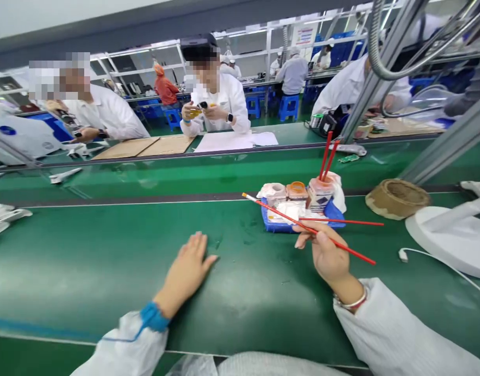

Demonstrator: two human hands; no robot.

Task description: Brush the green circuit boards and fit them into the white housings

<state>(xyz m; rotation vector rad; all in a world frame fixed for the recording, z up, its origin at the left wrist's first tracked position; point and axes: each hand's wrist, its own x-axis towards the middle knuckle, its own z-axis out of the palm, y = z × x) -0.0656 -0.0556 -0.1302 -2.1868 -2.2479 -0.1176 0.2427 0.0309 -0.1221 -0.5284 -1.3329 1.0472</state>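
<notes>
The right hand is closed around a thin red-handled brush, pinching it between thumb and fingers, with a second red rod held alongside it and jutting out to the hand's right. The brush's long axis runs slantwise across the belt, its pale tip reaching forward and left of the hand, over the near corner of a blue tray, and its red tail ending behind and right of the hand. The right hand is the nearer one to the tray, with its fingertips just short of the rim. The left hand lies flat and open on the green belt, fingers spread and holding nothing, well left of the brush. Beyond the tray's middle, two red sticks stand upright in a small pot.
</notes>
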